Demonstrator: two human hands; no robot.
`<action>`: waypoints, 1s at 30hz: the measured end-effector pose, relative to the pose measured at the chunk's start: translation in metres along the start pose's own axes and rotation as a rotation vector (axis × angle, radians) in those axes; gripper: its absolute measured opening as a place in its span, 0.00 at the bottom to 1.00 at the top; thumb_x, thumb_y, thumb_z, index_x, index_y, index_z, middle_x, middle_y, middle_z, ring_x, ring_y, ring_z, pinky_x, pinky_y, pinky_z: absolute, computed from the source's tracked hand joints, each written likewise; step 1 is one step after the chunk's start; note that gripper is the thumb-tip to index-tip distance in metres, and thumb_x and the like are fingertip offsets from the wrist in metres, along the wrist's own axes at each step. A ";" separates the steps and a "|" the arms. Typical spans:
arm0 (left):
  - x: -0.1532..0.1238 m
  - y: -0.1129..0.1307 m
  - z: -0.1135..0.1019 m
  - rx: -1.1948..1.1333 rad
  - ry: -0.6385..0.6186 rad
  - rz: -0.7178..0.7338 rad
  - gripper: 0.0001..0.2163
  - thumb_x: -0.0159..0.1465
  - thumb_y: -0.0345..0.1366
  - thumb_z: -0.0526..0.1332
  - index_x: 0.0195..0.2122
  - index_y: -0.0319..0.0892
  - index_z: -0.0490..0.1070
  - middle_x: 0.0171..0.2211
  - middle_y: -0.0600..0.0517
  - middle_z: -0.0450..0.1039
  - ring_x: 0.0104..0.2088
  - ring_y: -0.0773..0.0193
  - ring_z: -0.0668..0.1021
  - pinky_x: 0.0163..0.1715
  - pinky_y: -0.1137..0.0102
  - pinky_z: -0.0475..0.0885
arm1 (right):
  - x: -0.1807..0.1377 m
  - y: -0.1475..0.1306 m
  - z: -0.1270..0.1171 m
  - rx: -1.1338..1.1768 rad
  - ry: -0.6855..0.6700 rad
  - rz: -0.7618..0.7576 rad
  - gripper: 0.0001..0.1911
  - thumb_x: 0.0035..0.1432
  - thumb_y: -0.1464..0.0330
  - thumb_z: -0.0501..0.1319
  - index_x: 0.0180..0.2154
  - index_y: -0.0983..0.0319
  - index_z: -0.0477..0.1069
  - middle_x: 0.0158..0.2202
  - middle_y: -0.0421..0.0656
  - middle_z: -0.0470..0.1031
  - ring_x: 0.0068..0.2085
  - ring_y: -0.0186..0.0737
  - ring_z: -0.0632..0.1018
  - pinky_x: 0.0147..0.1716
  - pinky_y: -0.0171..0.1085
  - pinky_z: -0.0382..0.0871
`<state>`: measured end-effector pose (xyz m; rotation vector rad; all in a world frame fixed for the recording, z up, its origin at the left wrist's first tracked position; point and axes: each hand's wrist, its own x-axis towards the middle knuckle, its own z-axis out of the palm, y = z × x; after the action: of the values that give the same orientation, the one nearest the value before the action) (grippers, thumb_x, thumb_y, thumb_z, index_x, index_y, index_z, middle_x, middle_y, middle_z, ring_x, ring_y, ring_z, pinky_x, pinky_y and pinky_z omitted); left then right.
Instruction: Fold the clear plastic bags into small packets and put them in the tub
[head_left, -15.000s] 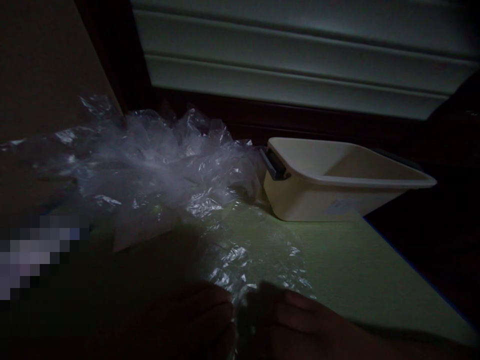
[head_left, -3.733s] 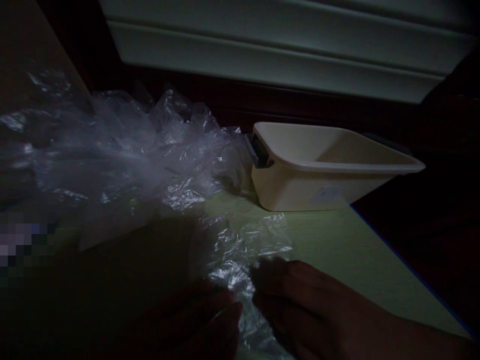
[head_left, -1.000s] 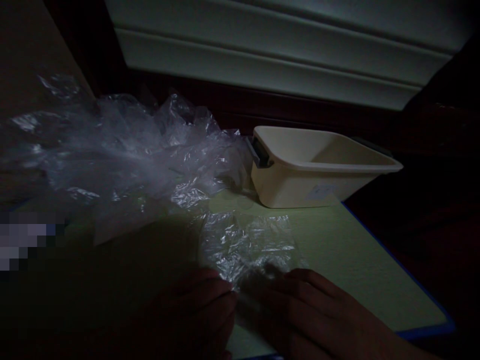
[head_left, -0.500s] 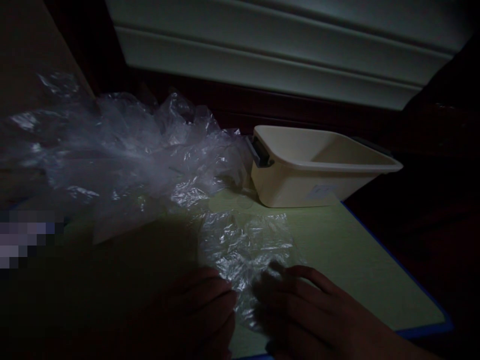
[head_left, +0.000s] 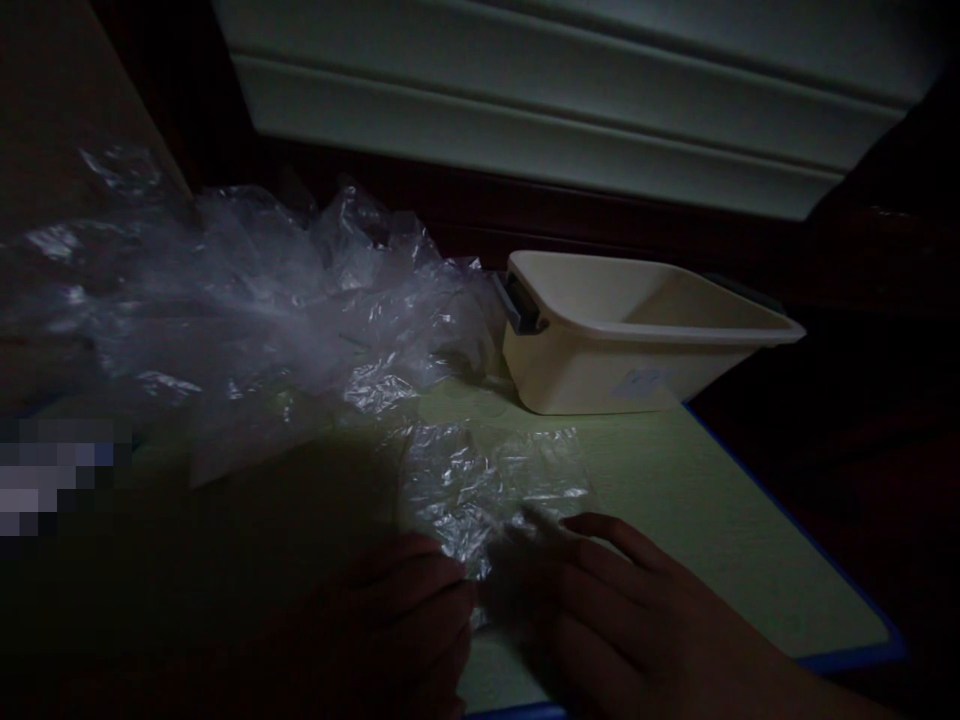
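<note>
The scene is very dark. A small clear plastic bag (head_left: 495, 480) lies flat and crinkled on the green mat (head_left: 690, 520) in front of me. My left hand (head_left: 390, 620) sits at its near left edge with fingers curled together against the plastic. My right hand (head_left: 600, 610) rests on the bag's near right part, fingers stretched forward and lying flat on it. What lies under either palm is lost in shadow.
A big heap of crumpled clear plastic bags (head_left: 247, 310) fills the left. A cream plastic bin (head_left: 630, 340) with a grey latch stands at the back of the mat. The mat's blue edge (head_left: 847, 590) runs along the right; a pale slatted wall is behind.
My right hand has slid a little forward and up over the small bag, pressing it flatter. My left hand has stayed at the bag's near left edge.
</note>
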<state>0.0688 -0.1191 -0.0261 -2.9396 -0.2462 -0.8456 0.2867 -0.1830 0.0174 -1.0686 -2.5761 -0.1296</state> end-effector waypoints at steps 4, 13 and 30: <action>-0.003 -0.007 -0.006 0.013 -0.023 0.015 0.06 0.67 0.34 0.56 0.38 0.43 0.73 0.39 0.57 0.76 0.43 0.66 0.74 0.56 0.71 0.66 | 0.007 0.003 -0.004 0.067 -0.072 0.038 0.16 0.66 0.76 0.49 0.30 0.63 0.72 0.28 0.43 0.75 0.32 0.40 0.74 0.43 0.43 0.69; 0.001 0.005 -0.005 -0.036 0.061 -0.104 0.12 0.69 0.26 0.49 0.36 0.41 0.72 0.39 0.56 0.77 0.44 0.68 0.75 0.59 0.72 0.62 | 0.009 0.010 0.001 0.053 -0.098 0.057 0.11 0.66 0.74 0.53 0.33 0.63 0.71 0.29 0.42 0.75 0.32 0.39 0.74 0.36 0.39 0.66; 0.004 0.014 -0.006 -0.101 0.202 -0.205 0.12 0.71 0.29 0.49 0.35 0.39 0.71 0.36 0.54 0.77 0.44 0.68 0.75 0.58 0.73 0.64 | -0.003 0.033 -0.014 0.281 -0.205 0.229 0.26 0.70 0.57 0.41 0.36 0.61 0.73 0.30 0.43 0.77 0.34 0.39 0.77 0.36 0.38 0.69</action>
<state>0.0717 -0.1335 -0.0189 -2.9256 -0.5116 -1.2076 0.3159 -0.1643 0.0278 -1.3111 -2.5202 0.4054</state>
